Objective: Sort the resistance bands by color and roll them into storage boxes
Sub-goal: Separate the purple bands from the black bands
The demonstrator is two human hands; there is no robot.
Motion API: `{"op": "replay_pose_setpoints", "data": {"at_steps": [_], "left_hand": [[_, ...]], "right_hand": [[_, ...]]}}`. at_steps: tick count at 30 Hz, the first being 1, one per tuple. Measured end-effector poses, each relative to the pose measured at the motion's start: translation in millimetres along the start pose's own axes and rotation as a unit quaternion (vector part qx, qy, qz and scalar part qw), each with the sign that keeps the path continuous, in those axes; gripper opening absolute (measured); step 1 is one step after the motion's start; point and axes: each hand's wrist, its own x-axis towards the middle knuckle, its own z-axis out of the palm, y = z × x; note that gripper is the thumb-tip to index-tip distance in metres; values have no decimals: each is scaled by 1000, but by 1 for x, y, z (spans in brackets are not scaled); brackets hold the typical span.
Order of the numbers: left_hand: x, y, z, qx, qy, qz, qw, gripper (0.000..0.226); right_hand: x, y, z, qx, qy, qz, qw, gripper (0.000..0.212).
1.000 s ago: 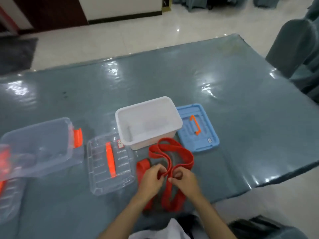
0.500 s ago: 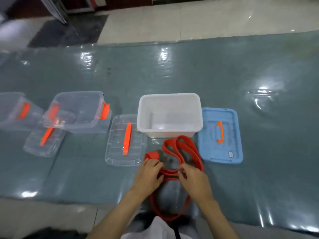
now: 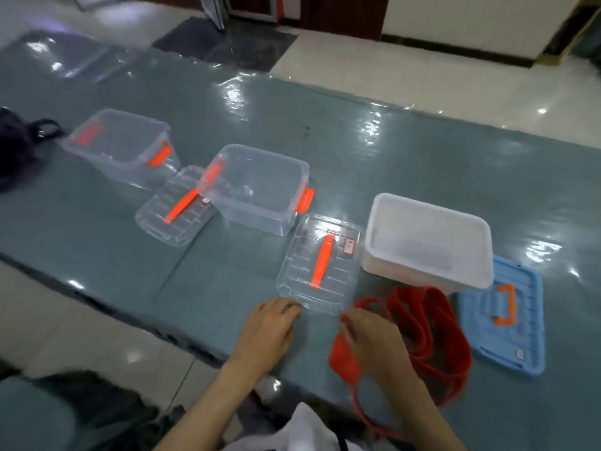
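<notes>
Glossy teal sheeting covers the table (image 3: 406,151), with pale floor tiles beyond its far edge and more floor showing past the near-left edge. One red resistance band (image 3: 426,327) lies in loose loops at the near right, just in front of the white storage box (image 3: 429,239), part of it trailing off the near edge toward the person's lap. The right hand (image 3: 374,340) rests on the band's left end with fingers curled; it seems to be pinching the strap, though motion blur keeps me from being sure. The left hand (image 3: 266,330) lies flat with fingers relaxed, its tips touching the near edge of a clear lid (image 3: 320,265). Little of the task looks finished: the white box, the middle clear box (image 3: 260,187) and the far-left clear box (image 3: 120,144) all appear to hold nothing, and the band is not rolled (no other band colours are in view). Rolling and boxing are therefore left. Working room is tight near the hands, since the clear lid, the white box and the blue lid (image 3: 507,320) hem in the band on three sides. Open sheeting lies to the near left, beside a second clear lid (image 3: 172,209), and across the far side.
</notes>
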Motion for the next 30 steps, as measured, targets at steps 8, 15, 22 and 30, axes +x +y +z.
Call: {"op": "replay_pose_setpoints", "data": {"at_steps": [8,15,22,30], "left_hand": [[-84,-150,-45,37,7,-190,981,30],[-164,-252,-61,60,69,-346,934,35],[-226,-322,-71,0,89,-470,878,33],[-249,-415,-93,-21,93,-536,839,32]], "right_hand": [[65,-176,40,-47,-36,-75,995,20],[123,-304,76,-79,-71,-199,974,25],[176,-408,107,-86,-116,-281,949,26],[237,-503,142,-92,-147,-308,935,24]]}}
